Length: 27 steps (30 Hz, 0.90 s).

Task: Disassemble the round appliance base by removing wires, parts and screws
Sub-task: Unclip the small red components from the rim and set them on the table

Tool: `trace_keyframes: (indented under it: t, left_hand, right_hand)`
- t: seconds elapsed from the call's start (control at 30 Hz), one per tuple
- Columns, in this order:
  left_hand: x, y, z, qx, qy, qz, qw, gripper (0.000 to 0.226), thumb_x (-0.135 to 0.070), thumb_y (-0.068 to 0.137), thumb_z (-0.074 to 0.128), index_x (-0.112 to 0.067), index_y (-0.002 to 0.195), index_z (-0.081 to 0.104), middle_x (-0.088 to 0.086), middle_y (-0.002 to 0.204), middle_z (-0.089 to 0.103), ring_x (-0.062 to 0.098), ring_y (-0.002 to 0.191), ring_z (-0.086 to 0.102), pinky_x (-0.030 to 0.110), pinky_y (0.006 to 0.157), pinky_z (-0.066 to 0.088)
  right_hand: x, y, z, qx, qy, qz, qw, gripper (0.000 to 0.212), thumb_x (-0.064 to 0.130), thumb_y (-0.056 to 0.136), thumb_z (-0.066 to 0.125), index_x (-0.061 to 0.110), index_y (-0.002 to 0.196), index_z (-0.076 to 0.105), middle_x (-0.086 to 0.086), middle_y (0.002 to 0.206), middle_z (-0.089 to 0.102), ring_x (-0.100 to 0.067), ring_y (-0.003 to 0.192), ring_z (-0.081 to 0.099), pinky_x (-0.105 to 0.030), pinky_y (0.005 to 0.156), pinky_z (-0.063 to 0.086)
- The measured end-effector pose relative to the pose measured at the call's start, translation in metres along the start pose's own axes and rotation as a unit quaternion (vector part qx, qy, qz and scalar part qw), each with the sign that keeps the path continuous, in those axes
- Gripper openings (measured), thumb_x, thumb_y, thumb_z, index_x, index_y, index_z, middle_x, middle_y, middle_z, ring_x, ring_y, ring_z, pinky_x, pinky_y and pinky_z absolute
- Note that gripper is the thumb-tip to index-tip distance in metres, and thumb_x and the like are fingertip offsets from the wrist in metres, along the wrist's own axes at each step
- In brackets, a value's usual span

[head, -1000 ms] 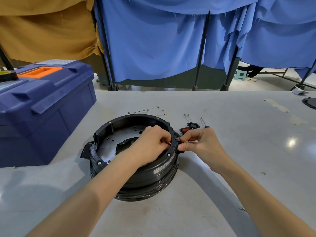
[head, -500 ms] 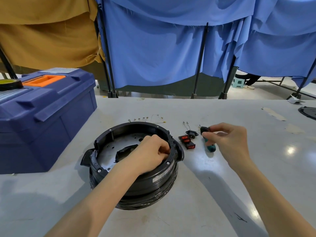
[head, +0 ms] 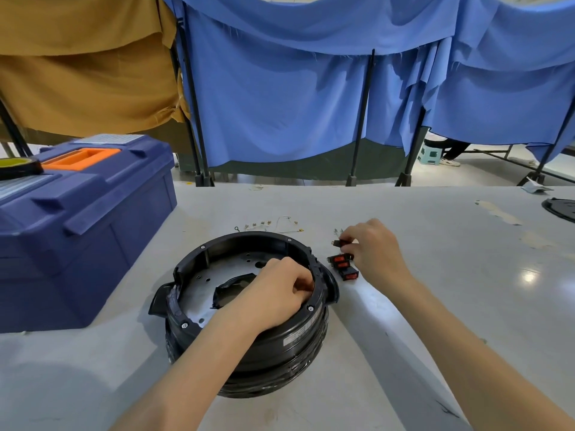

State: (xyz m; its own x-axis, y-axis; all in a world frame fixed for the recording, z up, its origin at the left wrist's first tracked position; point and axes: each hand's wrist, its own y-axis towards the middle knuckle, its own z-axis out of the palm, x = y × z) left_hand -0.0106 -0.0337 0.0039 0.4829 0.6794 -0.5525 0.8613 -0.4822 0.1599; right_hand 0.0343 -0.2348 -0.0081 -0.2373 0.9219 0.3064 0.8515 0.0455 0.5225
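Observation:
The round black appliance base (head: 280, 346) stands open side up on the grey table (head: 466, 306), its metal floor plate (head: 199, 284) showing inside. My left hand (head: 280, 287) reaches into it, fingers curled against the inner side of the right rim; what the fingertips hold is hidden. Just right of the base, my right hand (head: 373, 250) hovers over the removed parts and pinches a small black part (head: 342, 243). Red rocker switches (head: 342, 264) lie beside it. Behind the base lies a row of small screws and thin wires (head: 267, 225).
A large blue toolbox (head: 77, 228) with an orange handle stands at the left, a tape roll (head: 15, 166) on its lid. A black round item (head: 560, 208) sits at the table's right edge. Blue and ochre curtains on stands hang behind the table.
My right hand left the base rim, moved right to the loose parts, held a green-handled screwdriver half a second ago, and now pinches the small black part. My left hand stayed at the rim.

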Motion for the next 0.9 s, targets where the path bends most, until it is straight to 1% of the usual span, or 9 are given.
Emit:
trace_keyframes:
  t: [0.1,0.27,0.33,0.43,0.57,0.63,0.7,0.8,0.9]
  left_hand:
    - [0.001,0.001,0.0,0.001,0.004,-0.002,1.0,0.047,-0.006,0.087,0.059,-0.039,0.054,0.054,-0.02,0.052,0.054,-0.003,0.051,0.05,0.01,0.055,0.034]
    - [0.001,0.001,0.001,0.0,0.006,-0.001,1.0,0.051,-0.008,0.087,0.06,-0.04,0.048,0.052,-0.021,0.049,0.053,-0.005,0.05,0.05,0.01,0.054,0.033]
    - [-0.001,0.001,0.001,-0.002,0.007,0.0,1.0,0.053,-0.008,0.087,0.06,-0.041,0.047,0.051,-0.024,0.048,0.053,-0.005,0.05,0.05,0.009,0.054,0.032]
    - [-0.001,0.002,0.0,-0.003,0.012,0.0,1.0,0.053,-0.007,0.087,0.06,-0.04,0.048,0.05,-0.023,0.048,0.051,-0.002,0.051,0.049,0.009,0.054,0.032]
    - [-0.003,0.0,-0.001,0.004,0.009,0.001,1.0,0.047,-0.006,0.088,0.06,-0.038,0.054,0.055,-0.021,0.053,0.05,-0.002,0.052,0.049,0.009,0.054,0.032]
    - [-0.004,-0.001,-0.001,0.009,0.003,0.002,1.0,0.031,-0.007,0.088,0.06,-0.028,0.068,0.068,-0.021,0.051,0.049,-0.006,0.052,0.05,0.008,0.052,0.032]
    - [-0.004,-0.001,-0.002,0.008,0.0,0.001,1.0,0.021,-0.007,0.089,0.06,-0.02,0.078,0.073,-0.022,0.048,0.047,-0.011,0.053,0.05,0.007,0.051,0.032]
    - [-0.004,-0.001,-0.002,0.01,0.001,-0.001,1.0,0.021,-0.007,0.089,0.06,-0.02,0.078,0.072,-0.022,0.047,0.048,-0.009,0.051,0.049,0.008,0.052,0.032]
    - [-0.004,-0.001,-0.002,0.016,0.004,-0.006,1.0,0.03,-0.007,0.09,0.059,-0.028,0.069,0.067,-0.021,0.051,0.049,-0.005,0.05,0.049,0.008,0.055,0.031]
  right_hand:
    - [-0.003,0.009,0.005,0.013,-0.017,-0.032,0.999,0.017,0.001,0.085,0.066,0.006,0.098,0.075,-0.006,0.089,0.069,-0.027,0.11,0.043,-0.037,0.09,0.034]
    - [-0.006,0.012,0.016,0.063,-0.049,-0.044,0.996,0.029,-0.005,0.085,0.06,0.014,0.1,0.076,0.002,0.093,0.072,-0.019,0.108,0.04,-0.026,0.078,0.016]
    - [-0.007,0.012,0.017,0.067,-0.054,-0.039,0.996,0.037,-0.009,0.084,0.055,0.016,0.103,0.076,0.007,0.091,0.068,-0.015,0.103,0.033,-0.028,0.081,0.018]
    - [-0.007,0.013,0.016,0.06,-0.027,-0.014,0.998,0.049,-0.014,0.083,0.047,0.018,0.11,0.073,0.014,0.083,0.043,-0.007,0.085,0.011,-0.03,0.086,0.027]
    - [-0.009,0.015,0.016,0.108,-0.031,0.035,0.993,0.057,-0.011,0.083,0.04,0.025,0.116,0.069,-0.001,0.107,0.044,-0.029,0.111,0.03,-0.025,0.08,0.018]
    - [-0.009,0.015,0.016,0.113,-0.023,0.042,0.992,0.058,-0.012,0.083,0.038,0.024,0.115,0.069,0.001,0.104,0.043,-0.027,0.111,0.029,-0.026,0.079,0.014]
    - [-0.01,0.016,0.017,0.116,-0.02,0.034,0.993,0.06,-0.014,0.081,0.038,0.024,0.114,0.069,0.0,0.106,0.054,-0.023,0.114,0.031,-0.028,0.075,0.012]
    - [-0.01,0.017,0.016,0.114,-0.01,0.029,0.993,0.061,-0.015,0.08,0.037,0.024,0.114,0.069,0.002,0.113,0.065,-0.021,0.119,0.037,-0.029,0.077,0.013]
    - [-0.01,0.015,0.012,0.093,0.014,0.022,0.995,0.058,-0.016,0.082,0.038,0.021,0.114,0.07,0.005,0.102,0.064,-0.018,0.117,0.042,-0.031,0.081,0.016]
